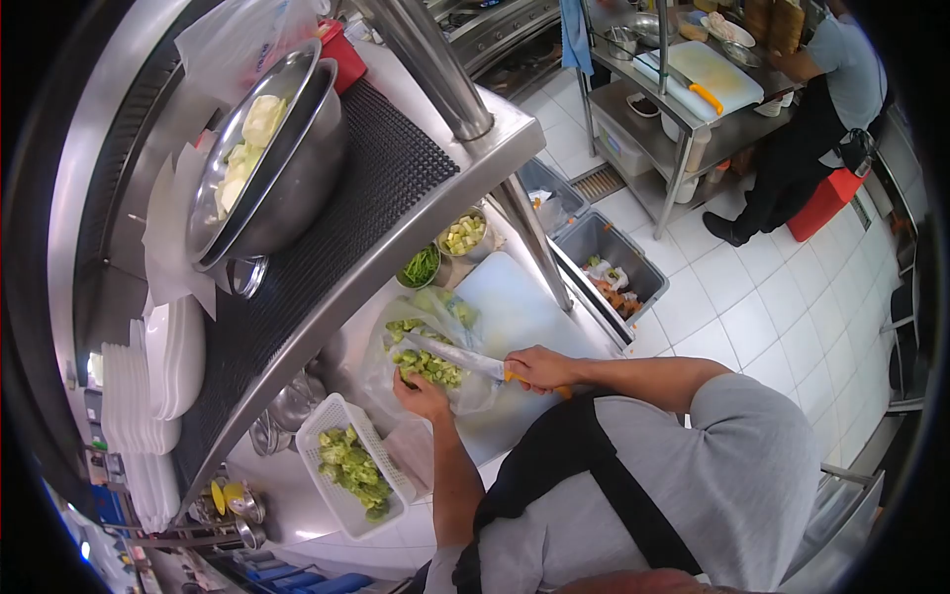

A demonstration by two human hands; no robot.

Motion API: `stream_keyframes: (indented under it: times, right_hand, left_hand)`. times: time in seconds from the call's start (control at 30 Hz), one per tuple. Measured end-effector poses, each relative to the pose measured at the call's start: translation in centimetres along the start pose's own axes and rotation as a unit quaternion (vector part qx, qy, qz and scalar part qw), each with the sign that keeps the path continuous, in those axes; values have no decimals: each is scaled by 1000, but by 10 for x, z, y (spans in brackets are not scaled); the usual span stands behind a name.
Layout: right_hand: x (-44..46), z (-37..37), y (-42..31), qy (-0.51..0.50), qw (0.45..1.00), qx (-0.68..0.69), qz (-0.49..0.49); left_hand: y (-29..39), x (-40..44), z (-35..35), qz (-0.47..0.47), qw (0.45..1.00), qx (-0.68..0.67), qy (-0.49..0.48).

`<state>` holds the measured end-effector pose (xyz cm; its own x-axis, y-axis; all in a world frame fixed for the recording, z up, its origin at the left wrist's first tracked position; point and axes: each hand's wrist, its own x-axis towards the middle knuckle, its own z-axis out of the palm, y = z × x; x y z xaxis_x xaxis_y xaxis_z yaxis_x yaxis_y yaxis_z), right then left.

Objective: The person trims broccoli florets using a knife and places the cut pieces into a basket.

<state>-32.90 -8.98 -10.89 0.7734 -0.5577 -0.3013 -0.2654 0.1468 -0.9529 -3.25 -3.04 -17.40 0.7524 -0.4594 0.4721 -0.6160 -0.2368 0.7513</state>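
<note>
Head view: right fingers (517,364) tight round steel knife (463,357), left fingers (407,384), hold unclear, at knobbly greens (433,370) in filmy plastic (476,398).

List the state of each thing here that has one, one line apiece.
Knife: gripped, blade over chopped greens
Right hand: closed around the knife's handle
Left hand: bent at the chopped greens, grip unclear
Clear plastic bag: crumpled
Cutting board: partly covered
White basket: uncovered, holding leafy greens
Grey bin: open, scraps inside
Upper steel bowl: nested, holding pale pieces
White plates: stacked
</note>
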Motion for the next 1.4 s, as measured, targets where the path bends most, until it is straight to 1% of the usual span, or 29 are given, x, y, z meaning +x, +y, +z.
stream_keyframes:
  times: [0.33,0.43,0.53,0.67,0.77,0.87,0.97,1.17,1.33,1.4]
  right_hand:
    - [0,0,2,3,1000,-1,0]
    - [-1,1,1,7,1000,1,-7]
    - [1,2,4,13,1000,7,14]
    - [4,2,9,4,1000,-5,-1]
    - [3,1,6,1,1000,-5,-3]
    - [2,2,4,1,1000,0,10]
    - [0,1,2,1,1000,6,11]
    - [0,2,5,-9,1000,-6,8]
    - [4,1,6,-7,1000,-16,-8]
    - [3,0,4,-11,1000,-2,4]
  left_hand:
    - [10,0,-2,-11,1000,-3,-8]
    - [7,0,-2,2,1000,8,-9]
    - [4,-2,2,0,1000,-18,7]
    - [6,-1,-3,9,1000,24,-8]
    - [-5,-1,0,10,1000,14,-2]
    - [12,-2,-6,6,1000,15,-7]
    - [16,-3,-5,-15,1000,8,-1]
    - [4,-2,-3,5,1000,4,4]
    - [9,-2,-1,-10,1000,-6,29]
    - [7,-3,-2,-11,999,-5,32]
